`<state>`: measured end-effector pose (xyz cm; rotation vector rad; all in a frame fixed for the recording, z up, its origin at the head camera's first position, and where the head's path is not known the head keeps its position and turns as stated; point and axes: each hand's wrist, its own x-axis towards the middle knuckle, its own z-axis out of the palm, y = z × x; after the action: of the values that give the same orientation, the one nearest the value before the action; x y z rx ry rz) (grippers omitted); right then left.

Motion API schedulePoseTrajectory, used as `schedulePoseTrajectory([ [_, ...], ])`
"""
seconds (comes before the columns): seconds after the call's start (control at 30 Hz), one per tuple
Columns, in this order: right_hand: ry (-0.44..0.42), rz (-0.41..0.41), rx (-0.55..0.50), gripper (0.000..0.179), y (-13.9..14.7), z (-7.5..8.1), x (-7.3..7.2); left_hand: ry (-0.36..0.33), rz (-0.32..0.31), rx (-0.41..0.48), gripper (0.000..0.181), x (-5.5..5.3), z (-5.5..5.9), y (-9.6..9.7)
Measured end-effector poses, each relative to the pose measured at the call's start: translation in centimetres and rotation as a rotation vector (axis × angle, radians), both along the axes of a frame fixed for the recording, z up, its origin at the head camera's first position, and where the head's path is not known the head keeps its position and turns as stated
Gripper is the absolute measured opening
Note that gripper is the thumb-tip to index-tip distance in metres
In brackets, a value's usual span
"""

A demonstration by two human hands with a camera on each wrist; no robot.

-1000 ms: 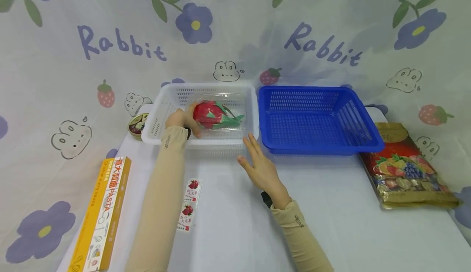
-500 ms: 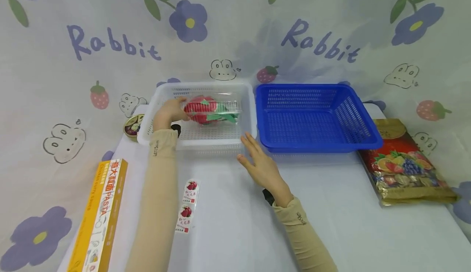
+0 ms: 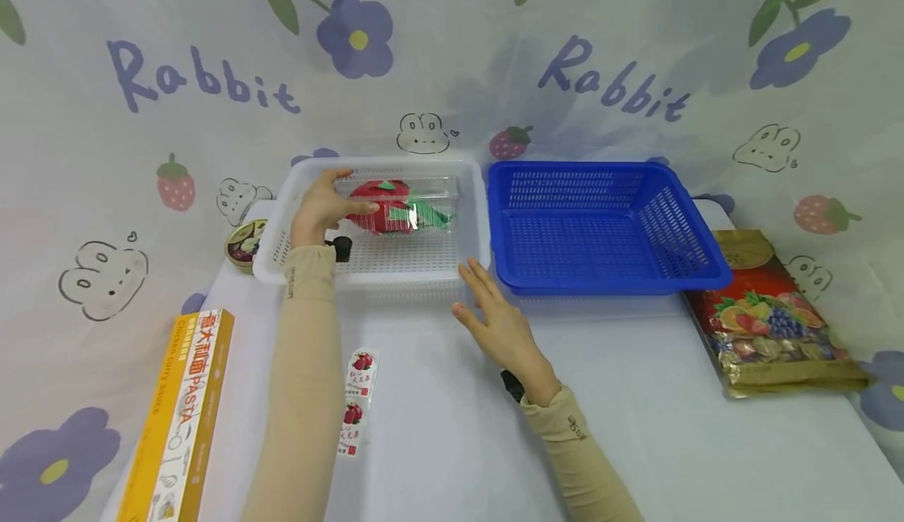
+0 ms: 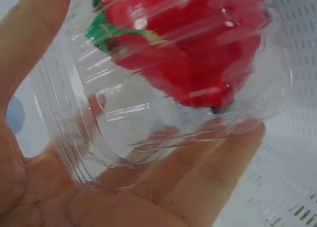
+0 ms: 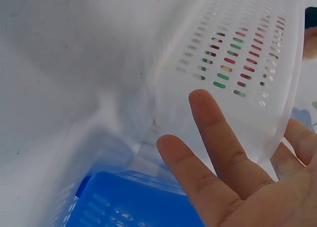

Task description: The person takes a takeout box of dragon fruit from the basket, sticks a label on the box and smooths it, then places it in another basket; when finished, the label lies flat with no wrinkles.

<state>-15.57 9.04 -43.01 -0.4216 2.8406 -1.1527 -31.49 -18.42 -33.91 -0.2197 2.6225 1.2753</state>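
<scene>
Cupping the 9 o'clock end of one clear ribbed plastic fruit box [image 3: 439,186]: a person's left hand [image 3: 321,209]. Grip: box pinched between thumb on the near side and fingers round the far side, some visible through the clear wall.

Location: within the white perforated basket [image 3: 374,277]. Base lifted or touching the basket floor: cannot be told.

Handling, estimated: light; walls thin and springy, likely to dent or crack under a hard squeeze; surface slick; contents liable to slide if tipped. Suggested hold: across both long sides, near the stiffer rim, pressure spread wide; middle of lid best avoided.

Appearance: transparent, glossy, ridged, rounded at the corners, bright with reflections. Contents: one dragon fruit [image 3: 377,218], smooth shiny red, bulk toward 9 o'clock, green scales toward 3 o'clock, small dark tip. Real or model: uncertain.

Second hand: right hand [image 3: 504,330], between 4 and 5 o'clock of the box, fingers spread, holding nothing, just beside the white basket's near corner. Blue perforated basket [image 3: 614,282]: 3 o'clock of the white one.
</scene>
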Motion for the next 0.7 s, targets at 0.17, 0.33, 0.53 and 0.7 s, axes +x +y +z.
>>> schedulePoseTrajectory([
  [0.17, 0.014, -0.002, 0.004, 0.063, -0.1, -0.1, 0.0, 0.021, 0.017, -0.010, 0.091, 0.2, 0.0, 0.1],
  [0.33, 0.017, 0.004, -0.001, 0.062, -0.3, -0.1, 0.2, 0.075, 0.093, 0.042, 0.082, 1.0, -0.4, 0.0],
  [0.53, 0.007, 0.000, -0.003, 0.061, -0.4, 0.0, 0.4, 0.148, 0.151, 0.057, 0.077, 2.2, -0.9, 0.3],
  [0.7, -0.003, -0.019, -0.061, 0.059, -0.6, -0.1, 0.4, 0.278, 0.179, 0.094, 0.071, 3.0, -0.5, 0.9],
])
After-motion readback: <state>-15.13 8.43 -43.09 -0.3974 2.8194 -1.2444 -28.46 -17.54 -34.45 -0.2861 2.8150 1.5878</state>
